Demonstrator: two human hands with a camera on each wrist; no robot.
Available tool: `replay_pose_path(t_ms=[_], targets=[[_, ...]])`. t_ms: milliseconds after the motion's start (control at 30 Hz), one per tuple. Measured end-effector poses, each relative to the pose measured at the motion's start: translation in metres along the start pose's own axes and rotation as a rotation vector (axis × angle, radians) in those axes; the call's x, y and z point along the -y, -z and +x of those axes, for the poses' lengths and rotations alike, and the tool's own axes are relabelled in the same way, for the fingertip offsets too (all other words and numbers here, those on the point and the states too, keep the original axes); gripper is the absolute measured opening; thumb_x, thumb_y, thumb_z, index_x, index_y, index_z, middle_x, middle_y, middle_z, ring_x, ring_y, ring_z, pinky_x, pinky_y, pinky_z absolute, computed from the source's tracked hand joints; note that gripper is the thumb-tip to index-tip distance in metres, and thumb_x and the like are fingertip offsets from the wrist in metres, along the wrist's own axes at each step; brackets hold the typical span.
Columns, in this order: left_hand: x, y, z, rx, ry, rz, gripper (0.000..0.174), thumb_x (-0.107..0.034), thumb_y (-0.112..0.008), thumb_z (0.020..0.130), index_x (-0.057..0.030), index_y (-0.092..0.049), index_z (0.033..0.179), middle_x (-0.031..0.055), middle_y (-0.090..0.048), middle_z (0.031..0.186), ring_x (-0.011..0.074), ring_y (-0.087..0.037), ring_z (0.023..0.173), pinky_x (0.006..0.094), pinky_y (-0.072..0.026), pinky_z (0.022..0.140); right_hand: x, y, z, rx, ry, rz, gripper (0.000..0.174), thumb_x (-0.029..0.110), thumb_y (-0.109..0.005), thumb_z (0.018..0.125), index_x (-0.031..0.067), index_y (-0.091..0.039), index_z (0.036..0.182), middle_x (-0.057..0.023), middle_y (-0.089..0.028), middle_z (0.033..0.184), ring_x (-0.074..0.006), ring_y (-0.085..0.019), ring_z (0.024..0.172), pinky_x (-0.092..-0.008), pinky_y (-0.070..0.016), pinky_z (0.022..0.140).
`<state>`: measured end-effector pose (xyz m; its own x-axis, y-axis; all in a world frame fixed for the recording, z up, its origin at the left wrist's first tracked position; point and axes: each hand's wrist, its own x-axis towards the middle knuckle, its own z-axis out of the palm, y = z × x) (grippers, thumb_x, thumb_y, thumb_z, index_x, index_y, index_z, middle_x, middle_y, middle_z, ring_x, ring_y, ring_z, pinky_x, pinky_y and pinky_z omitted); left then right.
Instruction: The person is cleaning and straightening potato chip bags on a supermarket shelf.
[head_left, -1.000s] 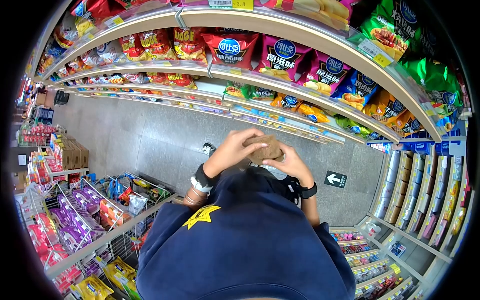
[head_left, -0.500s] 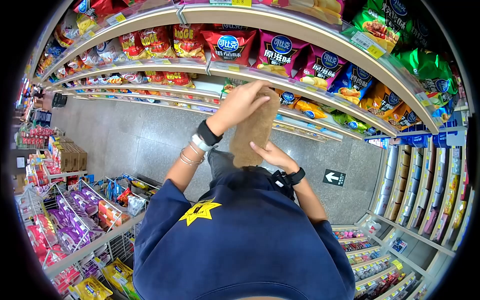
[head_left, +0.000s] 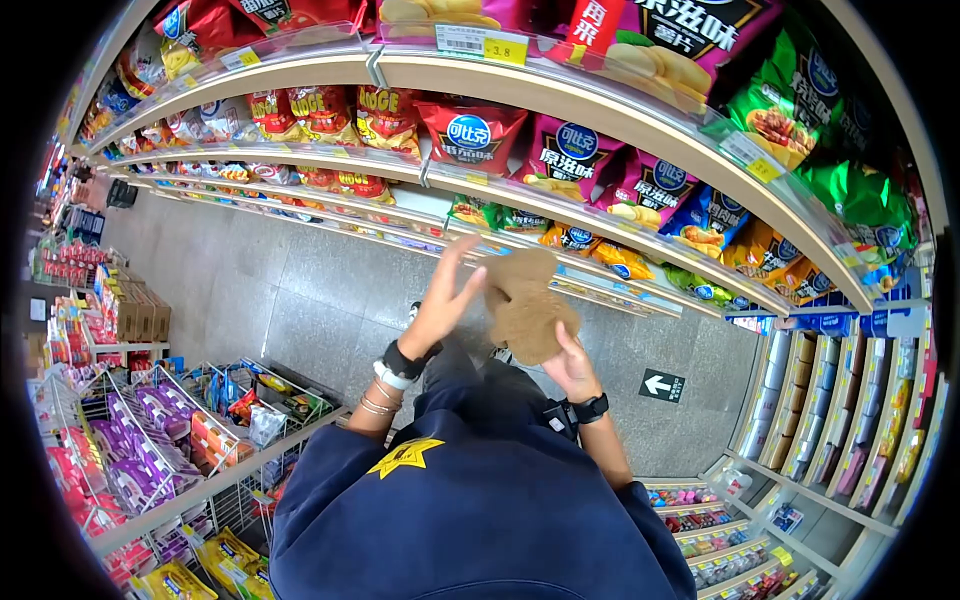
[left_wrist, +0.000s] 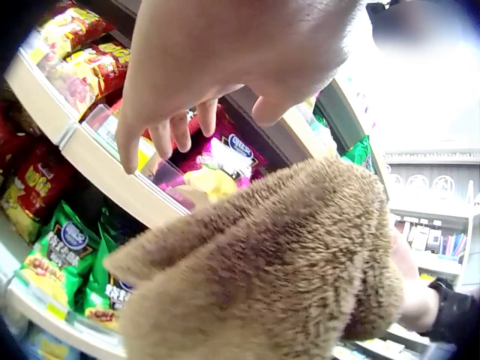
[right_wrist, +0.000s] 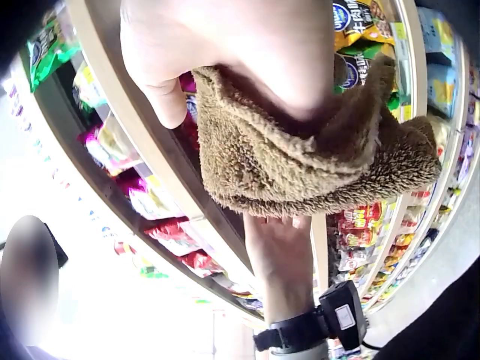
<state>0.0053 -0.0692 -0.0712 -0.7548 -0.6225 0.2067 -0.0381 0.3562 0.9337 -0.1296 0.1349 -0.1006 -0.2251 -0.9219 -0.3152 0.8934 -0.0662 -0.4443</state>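
A brown, fuzzy cloth (head_left: 535, 315), folded over on itself, hangs in front of the person at waist height. My right hand (head_left: 572, 368) grips its near edge, thumb on top; in the right wrist view that hand (right_wrist: 240, 52) has the cloth (right_wrist: 285, 172) folded under it. On the other side, my left hand (head_left: 440, 305) is slightly blurred, its fingers extended beside the cloth's edge. The left wrist view shows this left hand (left_wrist: 232, 67) with fingers spread and hanging above the plush cloth (left_wrist: 277, 262), holding nothing.
Shelves (head_left: 560, 80) of chip bags (head_left: 470, 130) curve across the front. Wire baskets (head_left: 150, 430) with purple packs stand at the left. Racks (head_left: 840, 400) line the right side. A green arrow sign (head_left: 661, 385) lies on the grey floor (head_left: 300, 270).
The cloth went from bunched between both hands to stretched out lengthwise, and is now folded over. My left hand has released its far end and moved back to the left. The right hand keeps its grip.
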Motion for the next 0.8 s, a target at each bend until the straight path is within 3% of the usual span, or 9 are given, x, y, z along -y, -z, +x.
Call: replay_pose_path(t_ms=[167, 367, 500, 600, 700, 800], targets=[[0.008, 0.037, 0.047, -0.278, 0.002, 0.061, 0.071, -0.020, -0.070, 0.085, -0.0040, -0.031, 0.142, 0.0144, -0.039, 0.142, 0.0258, -0.036, 0.134, 0.0439, -0.0306, 0.109, 0.004, 0.012, 0.006, -0.180, 0.164, 0.160, 0.056, 0.034, -0.056, 0.095, 0.0079, -0.037, 0.140, -0.0092, -0.044, 0.141, -0.0260, -0.039, 0.132, -0.0438, -0.0304, 0.110], [0.007, 0.068, 0.128, -0.339, -0.144, 0.065, 0.086, -0.022, -0.079, 0.077, 0.0024, -0.027, 0.141, 0.0197, -0.037, 0.140, 0.0275, -0.037, 0.132, 0.0388, -0.0314, 0.108, 0.020, 0.016, -0.008, -0.122, 0.453, 0.387, 0.059, 0.040, -0.051, 0.096, 0.0098, -0.035, 0.143, -0.0095, -0.039, 0.145, -0.0271, -0.036, 0.134, -0.0456, -0.0268, 0.112], [0.014, 0.091, 0.168, -0.301, -0.206, -0.038, 0.072, -0.019, -0.078, 0.079, 0.0033, -0.036, 0.134, 0.0161, -0.045, 0.132, 0.0230, -0.046, 0.120, 0.0363, -0.0361, 0.102, 0.017, 0.014, -0.006, -0.094, 0.585, 0.425, 0.059, 0.042, -0.049, 0.096, 0.0103, -0.034, 0.143, -0.0086, -0.038, 0.146, -0.0272, -0.036, 0.134, -0.0463, -0.0258, 0.113], [0.012, 0.104, 0.185, -0.185, -0.203, -0.283, 0.047, -0.014, -0.071, 0.085, 0.0031, -0.049, 0.123, 0.0084, -0.063, 0.103, 0.0136, -0.059, 0.091, 0.0276, -0.0472, 0.080, 0.012, 0.001, 0.003, -0.115, 0.669, 0.459, 0.059, 0.043, -0.048, 0.096, 0.0104, -0.034, 0.144, -0.0093, -0.038, 0.146, -0.0276, -0.035, 0.134, -0.0472, -0.0257, 0.112], [0.036, 0.122, 0.199, -0.037, -0.127, -0.146, 0.030, -0.013, -0.068, 0.087, 0.0031, -0.058, 0.111, 0.0034, -0.066, 0.085, 0.0084, -0.058, 0.073, 0.0234, -0.0469, 0.065, 0.006, -0.011, 0.017, -0.240, 0.754, 0.428, 0.060, 0.043, -0.051, 0.095, 0.0100, -0.035, 0.143, -0.0090, -0.039, 0.145, -0.0276, -0.036, 0.132, -0.0468, -0.0271, 0.111], [0.037, 0.124, 0.202, -0.069, -0.226, -0.152, 0.022, -0.014, -0.068, 0.088, 0.0026, -0.063, 0.101, -0.0003, -0.064, 0.074, 0.0059, -0.055, 0.064, 0.0221, -0.0433, 0.056, 0.002, -0.027, 0.030, -0.247, 0.752, 0.417, 0.060, 0.042, -0.050, 0.096, 0.0101, -0.033, 0.143, -0.0099, -0.038, 0.146, -0.0283, -0.036, 0.133, -0.0474, -0.0274, 0.111]])
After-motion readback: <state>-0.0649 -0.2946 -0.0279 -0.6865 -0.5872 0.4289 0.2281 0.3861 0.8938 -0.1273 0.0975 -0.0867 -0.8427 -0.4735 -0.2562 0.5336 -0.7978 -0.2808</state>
